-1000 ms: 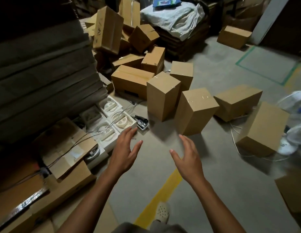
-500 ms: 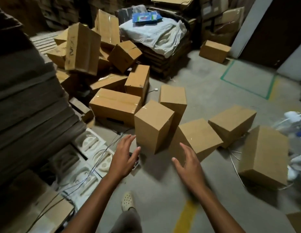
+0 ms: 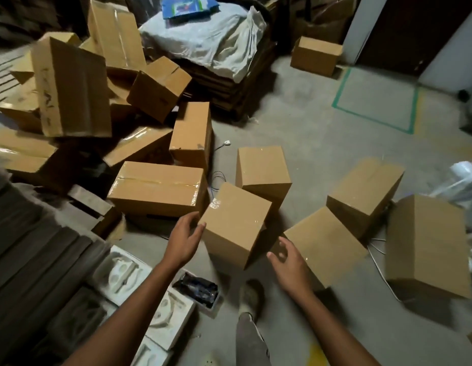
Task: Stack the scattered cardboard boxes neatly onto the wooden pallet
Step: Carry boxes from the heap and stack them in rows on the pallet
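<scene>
Several brown cardboard boxes lie scattered on the concrete floor. The nearest box [image 3: 236,223] stands upright in front of me. My left hand [image 3: 184,237] touches its left edge with fingers spread. My right hand [image 3: 289,260] hovers open just right of it, in front of a tilted box [image 3: 324,241]. More boxes sit behind [image 3: 264,167], to the right [image 3: 364,191] and far right [image 3: 427,244]. A taped flat box [image 3: 158,187] lies to the left. A heap of boxes [image 3: 71,88] rises at the back left. No wooden pallet is clearly seen.
White moulded foam trays [image 3: 140,294] and a dark packet [image 3: 198,287] lie by my left arm. Stacked flat cardboard [image 3: 26,249] fills the left. A covered pile [image 3: 211,40] stands at the back. Thin cables [image 3: 380,262] trail on the floor. My foot [image 3: 252,294] is below the box.
I have stepped closer to the boxes. Both hands reached forward; my left hand now touches the nearest box and my right hand has come alongside it.
</scene>
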A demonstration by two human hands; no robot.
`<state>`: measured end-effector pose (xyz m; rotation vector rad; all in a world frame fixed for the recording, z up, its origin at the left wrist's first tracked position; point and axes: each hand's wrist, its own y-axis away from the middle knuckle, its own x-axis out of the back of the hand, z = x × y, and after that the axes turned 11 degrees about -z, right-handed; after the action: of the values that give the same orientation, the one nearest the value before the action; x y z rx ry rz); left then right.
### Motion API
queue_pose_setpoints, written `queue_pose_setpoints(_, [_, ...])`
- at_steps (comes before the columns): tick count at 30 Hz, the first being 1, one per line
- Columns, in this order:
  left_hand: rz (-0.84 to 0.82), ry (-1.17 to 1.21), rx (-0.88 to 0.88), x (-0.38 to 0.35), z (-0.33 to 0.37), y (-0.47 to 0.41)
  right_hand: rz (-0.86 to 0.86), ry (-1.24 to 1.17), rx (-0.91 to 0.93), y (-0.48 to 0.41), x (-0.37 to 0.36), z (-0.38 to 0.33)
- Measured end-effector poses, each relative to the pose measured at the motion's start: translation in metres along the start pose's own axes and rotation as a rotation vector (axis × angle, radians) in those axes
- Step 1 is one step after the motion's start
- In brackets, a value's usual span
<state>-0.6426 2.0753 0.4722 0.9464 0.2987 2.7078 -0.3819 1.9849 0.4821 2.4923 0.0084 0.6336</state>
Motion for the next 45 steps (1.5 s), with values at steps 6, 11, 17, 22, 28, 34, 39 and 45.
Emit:
queue_pose_setpoints(6, [-0.068,0.082,0.136,-0.027,-0.008,-0.118,-0.06,-0.049,-0.146,-0.118,0.007,-0.007])
queue_pose_setpoints(11, [-0.165,-0.026,0.234,-0.067,-0.031,-0.207,-0.107,-0.018,-0.249,-0.213,-0.002,0.003])
queue_pose_setpoints(17, [-0.16,-0.059,0.348,-0.1,-0.088,-0.294,-0.114,-0.063,-0.407,-0.302,-0.023,0.036])
queue_pose_setpoints(22, [-0.191,0.025,0.491,-0.125,-0.12,-0.334,-0.161,-0.295,-0.534,-0.349,-0.057,0.062])
queue_pose_setpoints(28, [-0.186,-0.181,0.47,-0.148,-0.13,-0.345,-0.08,-0.383,-0.649,-0.367,-0.072,0.048])
queue_pose_setpoints(34, [-0.264,0.081,0.57,-0.141,-0.143,-0.361,0.014,-0.576,-0.725,-0.383,-0.073,0.075])
queue_pose_setpoints(39, [-0.339,0.29,0.633,-0.131,-0.155,-0.37,-0.096,-0.929,-0.722,-0.388,-0.058,0.079])
queue_pose_setpoints(45, [-0.374,0.278,0.617,-0.123,-0.136,-0.347,-0.095,-1.056,-0.726,-0.381,-0.076,0.119])
